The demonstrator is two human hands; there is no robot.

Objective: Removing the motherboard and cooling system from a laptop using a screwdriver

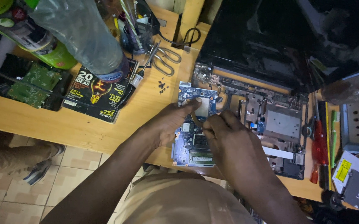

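Your left hand [172, 120] rests on the blue rectangular laptop circuit board [194, 124], fingers together, thumb tip touching the silvery square chip plate [203, 106] near the board's 12 o'clock end. Your right hand [225, 139] sits at the board's 3 o'clock edge, fingers [211, 123] curled together and pinched on the thin copper-coloured curved strip [195, 120] at board centre. Board lies flat on the light wooden counter [63, 124], near its 6 o'clock edge. At 3 o'clock, just beside the board: opened black laptop base shell [276, 128]. Further at 3 o'clock: red-handled screwdriver [318, 145]. At 12 o'clock: steel scissors [165, 58]. At 9 o'clock: dark glossy magazine [98, 91].
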